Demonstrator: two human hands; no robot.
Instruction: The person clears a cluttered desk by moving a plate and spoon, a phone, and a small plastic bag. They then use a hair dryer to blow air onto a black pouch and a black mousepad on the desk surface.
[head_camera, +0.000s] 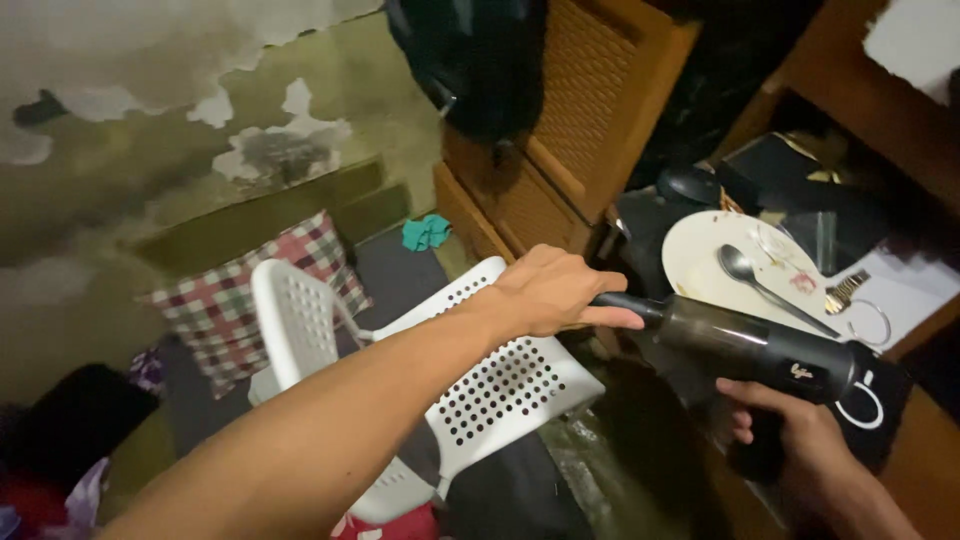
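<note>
Two hands hold one dark handheld vacuum (760, 350) above the gap between the white perforated chair (480, 370) and the desk (925, 450). The right hand (800, 440) wraps the grip; the left hand (555, 292) closes lightly on the narrow nozzle. Just behind, at the desk edge, one white plate (700, 265) carries one spoon (765, 285). A wooden cabinet (570, 130) bounds the rear; one checked pillow (245, 300) lies on what appears to be the floor.
</note>
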